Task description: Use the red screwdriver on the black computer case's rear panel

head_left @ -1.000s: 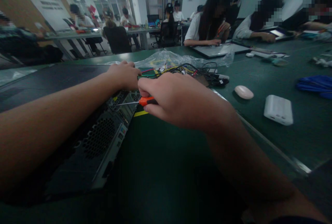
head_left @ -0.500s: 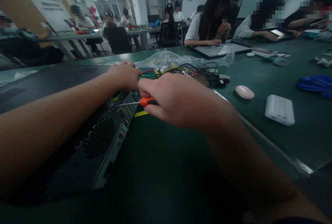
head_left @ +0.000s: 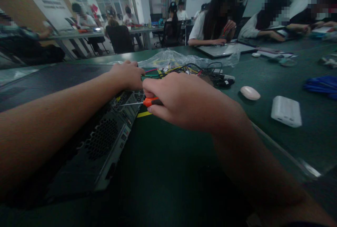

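A black desktop computer case [head_left: 56, 76] lies flat on the left, its rear panel with a honeycomb vent [head_left: 104, 137] and ports facing the open side of the table. My left hand [head_left: 129, 75] is bent over the far end of the case's rear edge, its fingertips partly hidden. An orange-and-black screwdriver [head_left: 150, 101] is closed inside my right hand [head_left: 181, 100], just right of the rear panel. Its thin shaft points left, with the tip at the panel near a yellow label. Whether the tip sits in a screw is too small to tell.
Behind my hands lie tangled cables [head_left: 195, 71] and clear plastic wrap [head_left: 171, 58]. To the right are a pale oval object [head_left: 250, 93], a white box-shaped device [head_left: 286, 111] and a blue bundle [head_left: 321, 86]. Co-workers sit across the green table [head_left: 158, 171].
The view has shifted slightly, so things at the right appear a little farther right. Both hands keep their places at the case, the screwdriver tip still at the rear panel.
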Available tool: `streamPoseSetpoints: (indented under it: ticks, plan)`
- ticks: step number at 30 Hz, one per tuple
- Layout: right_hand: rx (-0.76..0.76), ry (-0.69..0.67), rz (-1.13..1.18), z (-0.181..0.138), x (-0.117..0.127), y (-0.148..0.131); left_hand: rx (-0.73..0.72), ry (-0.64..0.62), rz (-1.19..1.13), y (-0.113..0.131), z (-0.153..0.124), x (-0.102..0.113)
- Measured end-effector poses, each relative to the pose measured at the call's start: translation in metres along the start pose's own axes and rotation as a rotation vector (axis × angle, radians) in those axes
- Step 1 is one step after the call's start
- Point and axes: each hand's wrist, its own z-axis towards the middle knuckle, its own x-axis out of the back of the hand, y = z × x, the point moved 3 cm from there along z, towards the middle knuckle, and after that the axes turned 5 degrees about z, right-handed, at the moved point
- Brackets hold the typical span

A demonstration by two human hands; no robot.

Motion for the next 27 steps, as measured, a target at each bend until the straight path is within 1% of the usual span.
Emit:
streamPoseSetpoints:
  ticks: [5, 9, 12, 18, 27]
  plan:
    - [-0.029, -0.033, -0.02, 0.0, 0.003, 0.0, 0.059, -0.014, 0.034, -0.001, 0.005, -0.003]
    - [-0.034, -0.044, 0.015, 0.003, 0.003, 0.001, 0.066, 0.009, 0.003, -0.003, 0.011, -0.009]
    - [-0.031, -0.047, 0.043, 0.005, 0.001, 0.002, 0.067, 0.006, -0.004, -0.004, 0.01, -0.008]
    - [-0.012, 0.015, 0.071, 0.002, 0.0, 0.001, -0.012, -0.007, 0.013, 0.001, -0.001, 0.002]
    - [0.012, 0.04, 0.077, 0.002, -0.001, 0.003, -0.022, -0.039, 0.026, 0.003, -0.004, 0.004]
